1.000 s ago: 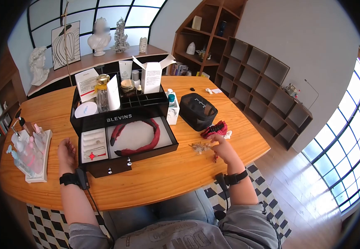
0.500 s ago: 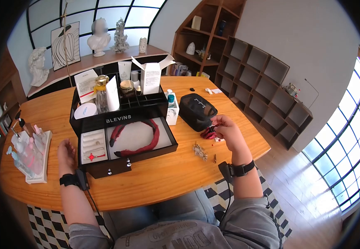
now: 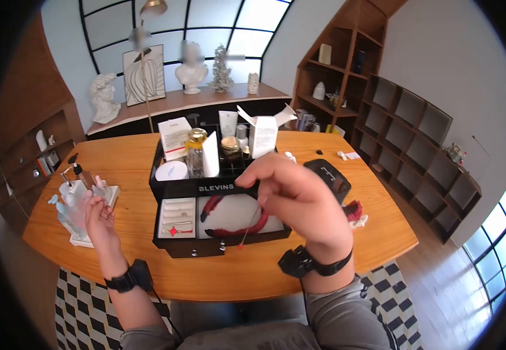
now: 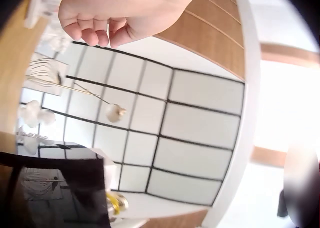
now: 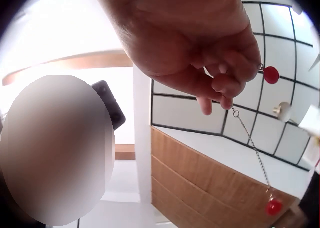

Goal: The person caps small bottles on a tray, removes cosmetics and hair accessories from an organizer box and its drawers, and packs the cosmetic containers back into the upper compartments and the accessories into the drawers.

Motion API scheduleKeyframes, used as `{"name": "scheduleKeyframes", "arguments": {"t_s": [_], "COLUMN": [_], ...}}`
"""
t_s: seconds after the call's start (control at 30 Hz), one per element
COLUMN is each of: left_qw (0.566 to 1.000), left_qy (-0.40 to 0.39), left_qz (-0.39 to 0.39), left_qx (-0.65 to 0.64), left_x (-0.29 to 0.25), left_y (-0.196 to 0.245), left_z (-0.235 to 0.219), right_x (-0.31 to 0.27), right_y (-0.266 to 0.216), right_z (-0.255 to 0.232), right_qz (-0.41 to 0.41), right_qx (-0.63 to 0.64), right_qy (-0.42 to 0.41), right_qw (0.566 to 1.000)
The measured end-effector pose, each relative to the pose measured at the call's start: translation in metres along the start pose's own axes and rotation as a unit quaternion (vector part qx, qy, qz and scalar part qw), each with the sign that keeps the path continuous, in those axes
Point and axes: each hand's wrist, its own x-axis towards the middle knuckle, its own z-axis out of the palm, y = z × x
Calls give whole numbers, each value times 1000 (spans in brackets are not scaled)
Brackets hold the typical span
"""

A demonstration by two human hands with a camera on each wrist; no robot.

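Observation:
Raised before the black organizer box [image 3: 177,189], my right hand [image 3: 308,201] pinches a thin silver chain [image 3: 253,219] with red beads. In the right wrist view the chain [image 5: 254,147] hangs from the fingertips, a red bead [image 5: 274,206] at its end and another red bead [image 5: 271,75] beside the fingers. Below it the pulled-out drawer [image 3: 165,239] holds a red headband [image 3: 227,233] and, in its left compartment, a white cushion [image 3: 177,207] and a red ornament [image 3: 174,231]. My left hand [image 3: 101,224] hangs in the air, fingers loosely curled, holding nothing.
A white tray [image 3: 113,195] of pump bottles stands at the left. Boxes, a perfume bottle [image 3: 195,160] and a tube [image 3: 228,123] fill the organizer's top. On the right lie a black mesh case [image 3: 337,181] and a dark red hair accessory [image 3: 353,210].
My right hand has come up and left from beside the red hair accessory, with the chain now dangling from it. The left hand has lifted. The head view has shifted left and up.

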Motion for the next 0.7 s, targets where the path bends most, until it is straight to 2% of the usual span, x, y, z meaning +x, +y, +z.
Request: {"name": "scheduleKeyframes", "arguments": {"t_s": [0.07,0.13,0.2,0.27,0.3,0.37,0.4,0.47,0.7], "left_qw": [995,952,901,871,873,824,825,842,865], "left_qy": [-100,-301,-410,-462,-457,-538,-535,-479,-443], "left_qz": [23,-50,-134,-139,-138,-154,-153,-244,-181], "left_qx": [4,-8,44,93,99,90,93,32,150], "left_x": [-33,-74,-102,-126,-132,-135,-137,-139,-123], "left_y": [35,63,69,60,52,33,33,33,41], "left_z": [36,69,92,107,110,113,115,119,119], "right_x": [4,4,1,1,2,2,2,4,13], "right_y": [-10,0,14,20,26,26,27,31,41], "right_z": [14,24,32,39,41,45,45,46,32], "right_qz": [-9,-100,-124,-109,-120,-97,-73,-71,-88], "right_qx": [36,-4,28,39,40,55,61,71,32], "right_qy": [-22,-56,-112,-147,-162,-157,-151,-156,-134], "right_qw": [999,993,986,982,979,981,984,983,987]}}
